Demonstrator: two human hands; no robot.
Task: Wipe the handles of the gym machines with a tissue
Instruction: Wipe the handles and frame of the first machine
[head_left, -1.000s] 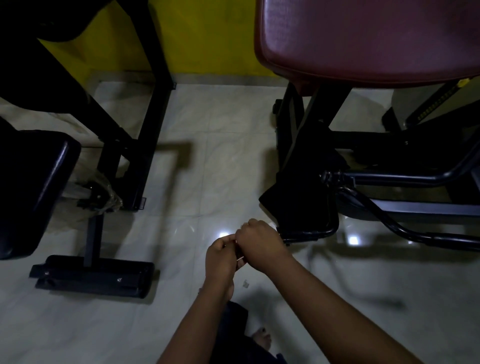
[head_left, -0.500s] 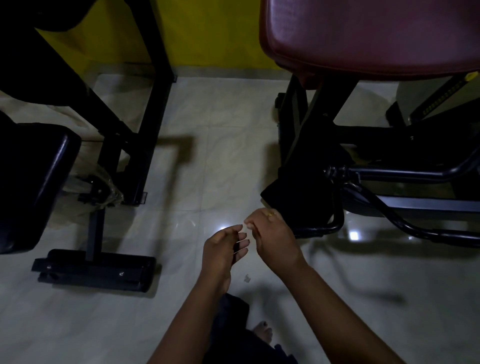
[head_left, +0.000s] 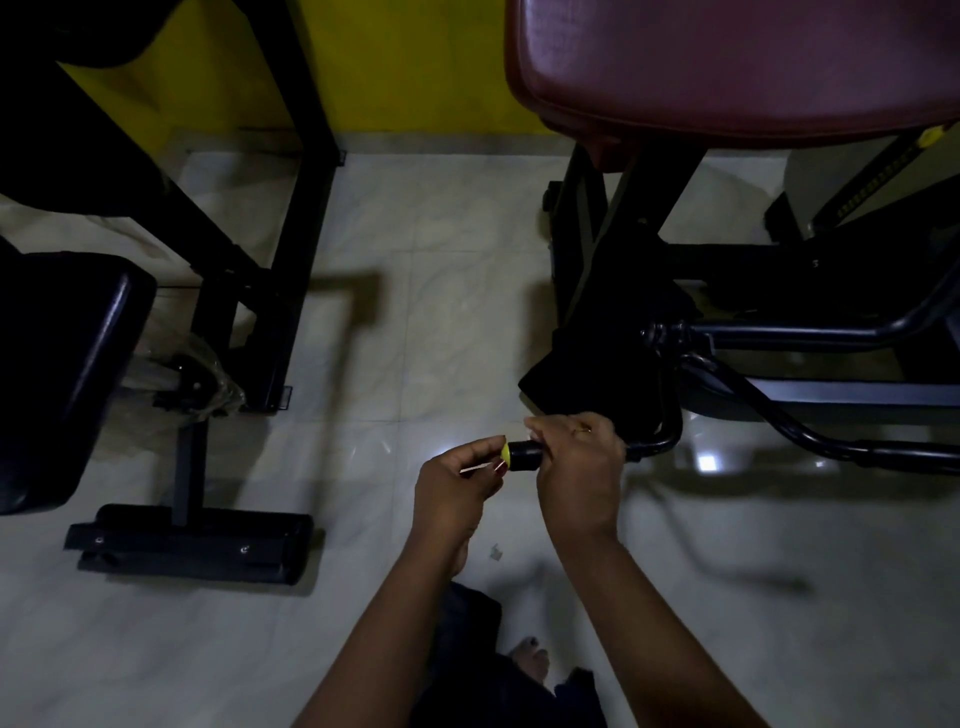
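A black handle with a yellow end cap sticks out to the left from a bent black bar of the machine with the maroon seat. My right hand grips the handle just behind its free end. My left hand is curled right at the yellow cap and pinches a thin pale strip that looks like the tissue; most of the strip is hidden inside the fingers. The light is dim.
A black bench and its floor foot stand at the left on pale tiles. Black frame posts rise by the yellow wall. More black tubing runs off to the right. A small scrap lies on the floor below my hands.
My hands were closed together over the handle's end, then parted. Now the right hand sits further back on the bar, and the yellow-capped end shows between the hands.
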